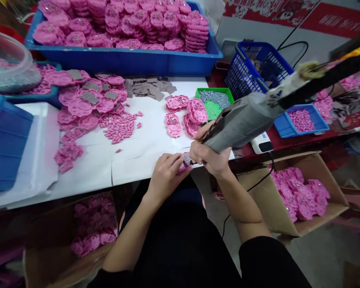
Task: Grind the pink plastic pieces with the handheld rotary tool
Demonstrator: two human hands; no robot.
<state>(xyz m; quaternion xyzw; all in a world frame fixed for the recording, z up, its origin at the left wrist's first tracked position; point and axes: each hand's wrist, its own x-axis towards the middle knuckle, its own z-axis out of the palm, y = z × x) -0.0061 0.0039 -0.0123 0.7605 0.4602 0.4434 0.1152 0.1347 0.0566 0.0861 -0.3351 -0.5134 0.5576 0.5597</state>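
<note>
Matt grey plastic-looking power tool (240,122)

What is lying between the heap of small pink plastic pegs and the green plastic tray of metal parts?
Ornate pink plastic pieces, some stacked, and bare white tabletop; the head view shows this.

- The left hand (167,173) holds a pink part (184,167) at the white tabletop's (147,134) edge.
- The right hand (211,156) grips a gray tool (243,122), tip at the part.
- A green tray (211,110) holds small metal pieces.
- Behind, a blue bin (123,60) holds stacked pink shells (171,20).
</note>
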